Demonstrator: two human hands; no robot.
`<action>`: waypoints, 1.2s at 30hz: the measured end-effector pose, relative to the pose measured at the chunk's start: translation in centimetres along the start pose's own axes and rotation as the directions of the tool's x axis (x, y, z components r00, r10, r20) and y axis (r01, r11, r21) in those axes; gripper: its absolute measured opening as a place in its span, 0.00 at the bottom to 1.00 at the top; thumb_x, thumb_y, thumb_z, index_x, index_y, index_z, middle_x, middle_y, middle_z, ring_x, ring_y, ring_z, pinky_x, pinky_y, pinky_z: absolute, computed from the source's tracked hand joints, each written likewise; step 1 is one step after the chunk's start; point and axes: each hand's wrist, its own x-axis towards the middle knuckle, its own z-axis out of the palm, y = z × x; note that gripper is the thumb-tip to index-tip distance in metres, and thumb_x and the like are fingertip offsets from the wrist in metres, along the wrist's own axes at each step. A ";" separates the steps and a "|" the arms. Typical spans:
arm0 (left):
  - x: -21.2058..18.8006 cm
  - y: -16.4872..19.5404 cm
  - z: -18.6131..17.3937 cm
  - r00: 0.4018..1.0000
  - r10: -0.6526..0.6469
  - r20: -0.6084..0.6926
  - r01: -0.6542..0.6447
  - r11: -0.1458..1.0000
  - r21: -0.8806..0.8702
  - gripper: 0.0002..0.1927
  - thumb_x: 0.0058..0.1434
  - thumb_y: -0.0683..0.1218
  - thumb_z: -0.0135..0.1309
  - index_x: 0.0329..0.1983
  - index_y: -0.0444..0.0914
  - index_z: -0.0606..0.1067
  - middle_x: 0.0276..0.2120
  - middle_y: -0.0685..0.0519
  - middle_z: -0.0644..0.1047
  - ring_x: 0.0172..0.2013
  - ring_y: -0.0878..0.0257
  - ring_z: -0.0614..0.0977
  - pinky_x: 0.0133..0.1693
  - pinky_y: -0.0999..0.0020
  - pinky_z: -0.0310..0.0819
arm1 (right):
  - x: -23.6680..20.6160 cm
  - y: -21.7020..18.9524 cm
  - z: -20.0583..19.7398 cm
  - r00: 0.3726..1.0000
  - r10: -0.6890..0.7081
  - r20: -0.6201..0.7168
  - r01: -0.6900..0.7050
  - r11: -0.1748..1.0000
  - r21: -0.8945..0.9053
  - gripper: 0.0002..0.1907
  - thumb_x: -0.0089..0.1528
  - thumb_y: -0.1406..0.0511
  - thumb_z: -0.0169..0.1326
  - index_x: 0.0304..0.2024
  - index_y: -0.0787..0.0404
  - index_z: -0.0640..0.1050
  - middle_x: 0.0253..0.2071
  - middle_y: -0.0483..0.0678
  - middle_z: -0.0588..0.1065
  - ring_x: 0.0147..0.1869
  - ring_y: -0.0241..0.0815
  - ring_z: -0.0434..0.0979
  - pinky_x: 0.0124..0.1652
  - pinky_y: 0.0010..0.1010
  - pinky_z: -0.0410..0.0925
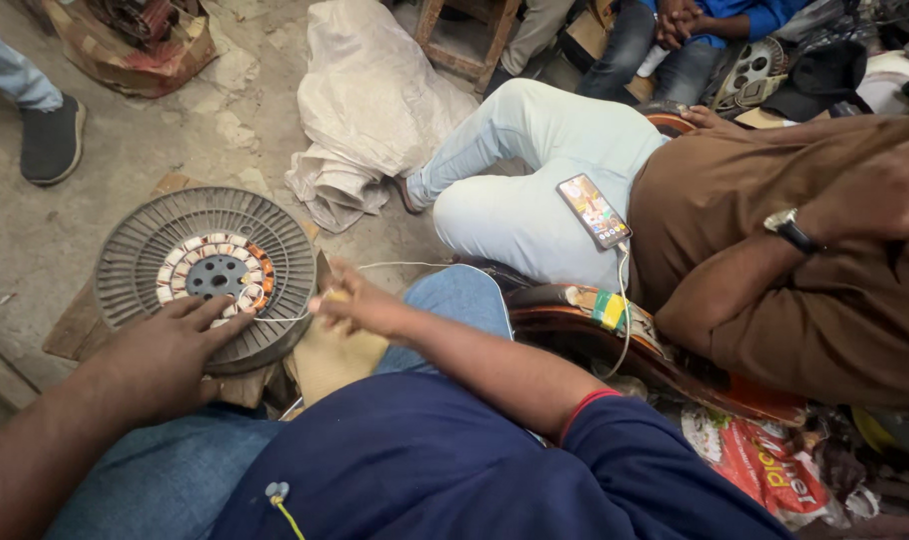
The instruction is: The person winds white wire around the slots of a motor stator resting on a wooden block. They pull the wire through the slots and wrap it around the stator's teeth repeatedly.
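A round grey finned motor part (207, 272) with a ring of copper and white windings around its dark hub lies on wooden boards (75, 325) at the left. My left hand (170, 350) rests flat on its near rim, fingers spread toward the windings. My right hand (360, 305) is just right of the disc, fingers pinched on a thin white string (400, 265) that runs from the windings past my hand to the right.
A person in a brown shirt and pale trousers lies at the right with a phone (595, 211) on the thigh. A white sack (370, 100) lies on the concrete floor behind. A wooden stool (465, 40), other people's legs and a red printed bag (765, 465) surround the spot.
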 end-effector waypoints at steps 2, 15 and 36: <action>0.1 -0.1 0.0 1.000 0.006 -0.004 -0.006 1.000 0.001 0.52 0.54 0.59 0.64 0.76 0.56 0.47 0.76 0.57 0.49 0.74 0.55 0.54 0.70 0.62 0.58 | 0.2 1.2 0.1 0.986 0.079 0.148 -0.077 0.997 -0.024 0.41 0.63 0.57 0.58 0.71 0.58 0.51 0.59 0.45 0.69 0.42 0.37 0.80 0.37 0.30 0.71; -0.3 0.3 -0.8 0.999 -0.012 0.041 0.013 1.000 -0.021 0.49 0.56 0.57 0.61 0.76 0.58 0.46 0.76 0.57 0.48 0.74 0.56 0.54 0.68 0.61 0.62 | -13.5 -10.7 -3.9 0.760 -0.294 0.580 0.563 0.743 -0.361 0.12 0.75 0.61 0.48 0.51 0.63 0.77 0.45 0.45 0.80 0.49 0.33 0.78 0.50 0.28 0.72; -0.1 0.5 -0.4 0.999 0.030 -0.016 -0.029 0.999 0.021 0.53 0.55 0.58 0.62 0.78 0.54 0.45 0.75 0.54 0.50 0.73 0.53 0.55 0.69 0.61 0.60 | -10.3 -8.4 -1.9 0.828 -0.560 0.033 0.532 0.765 -0.362 0.30 0.67 0.62 0.59 0.68 0.62 0.66 0.63 0.50 0.72 0.39 0.33 0.74 0.40 0.26 0.71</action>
